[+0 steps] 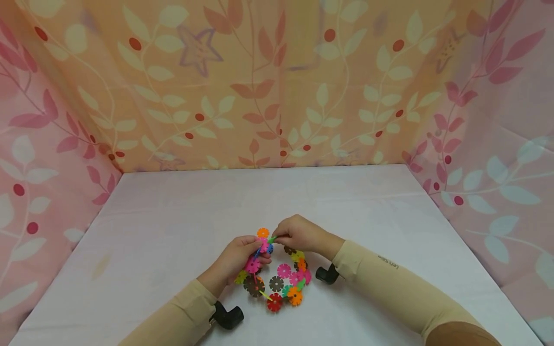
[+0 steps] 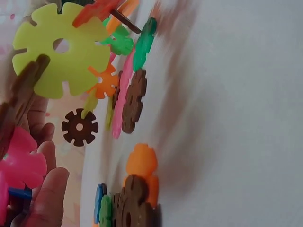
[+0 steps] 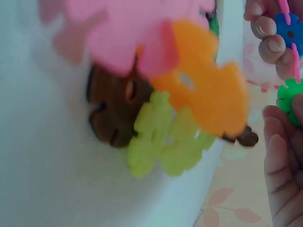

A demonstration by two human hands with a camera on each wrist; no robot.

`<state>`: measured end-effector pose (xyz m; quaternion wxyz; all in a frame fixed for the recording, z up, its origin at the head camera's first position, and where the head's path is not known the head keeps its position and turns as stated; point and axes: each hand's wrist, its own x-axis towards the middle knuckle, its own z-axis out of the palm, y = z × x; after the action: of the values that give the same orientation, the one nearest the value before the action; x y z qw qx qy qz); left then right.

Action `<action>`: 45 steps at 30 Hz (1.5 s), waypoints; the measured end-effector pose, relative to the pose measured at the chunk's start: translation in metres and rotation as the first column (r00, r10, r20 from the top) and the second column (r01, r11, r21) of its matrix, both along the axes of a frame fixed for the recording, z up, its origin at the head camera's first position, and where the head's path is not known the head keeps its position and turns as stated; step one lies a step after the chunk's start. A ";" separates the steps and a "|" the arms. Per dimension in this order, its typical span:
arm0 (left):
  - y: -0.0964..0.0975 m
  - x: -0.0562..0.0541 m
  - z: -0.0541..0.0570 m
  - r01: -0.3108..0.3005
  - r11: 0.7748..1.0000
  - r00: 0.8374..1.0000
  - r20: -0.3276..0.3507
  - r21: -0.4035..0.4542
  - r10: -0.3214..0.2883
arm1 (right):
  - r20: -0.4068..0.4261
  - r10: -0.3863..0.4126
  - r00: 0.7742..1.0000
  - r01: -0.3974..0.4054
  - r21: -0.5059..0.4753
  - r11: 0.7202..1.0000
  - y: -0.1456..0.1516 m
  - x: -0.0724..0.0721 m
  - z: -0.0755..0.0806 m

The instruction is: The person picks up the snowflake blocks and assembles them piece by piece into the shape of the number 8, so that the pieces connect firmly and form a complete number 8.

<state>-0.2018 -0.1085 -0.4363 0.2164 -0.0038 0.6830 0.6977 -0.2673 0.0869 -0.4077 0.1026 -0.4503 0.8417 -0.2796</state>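
Left hand (image 1: 234,259), fingers clamped on disc chain (image 1: 254,287), right hand (image 1: 305,235), fingers pinching green disc (image 3: 287,100), apparently touching pink disc (image 3: 296,65)

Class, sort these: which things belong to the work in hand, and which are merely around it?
Belonging:
- curved chain of multicoloured notched plastic discs
- round green plastic disc, pinched by right hand
- left hand, holding the chain

Merely around:
- white tabletop
- orange leaf-patterned fabric backdrop
- black wrist fittings

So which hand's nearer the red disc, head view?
Left. The left hand grips the disc chain just beyond the red disc, to its left; the right hand, pinching a green disc, is farther beyond, to its right.
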 end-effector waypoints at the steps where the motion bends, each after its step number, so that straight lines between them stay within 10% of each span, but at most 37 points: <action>1: 0.000 0.000 0.000 0.001 1.000 1.000 -0.004 0.000 -0.001 | 0.017 -0.002 1.000 0.002 0.000 1.000 0.000 0.000 0.000; 18: 0.011 0.002 -0.004 -0.128 0.991 0.991 0.029 0.036 0.127 | -0.336 0.041 0.941 -0.027 0.047 0.999 -0.005 0.006 -0.005; 40: 0.017 0.004 -0.004 -0.122 0.992 0.992 0.038 0.043 0.120 | -0.435 0.151 0.888 -0.138 0.060 0.989 -0.002 0.006 -0.004; 45: 0.017 0.005 -0.004 -0.123 0.992 0.991 0.057 0.039 0.121 | -0.396 0.130 0.909 -0.124 0.042 0.991 -0.001 0.006 -0.008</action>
<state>-0.1971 -0.0912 -0.4406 0.1917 -0.0599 0.6603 0.7236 -0.2613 0.0855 -0.4154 -0.0492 -0.5507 0.8161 -0.1682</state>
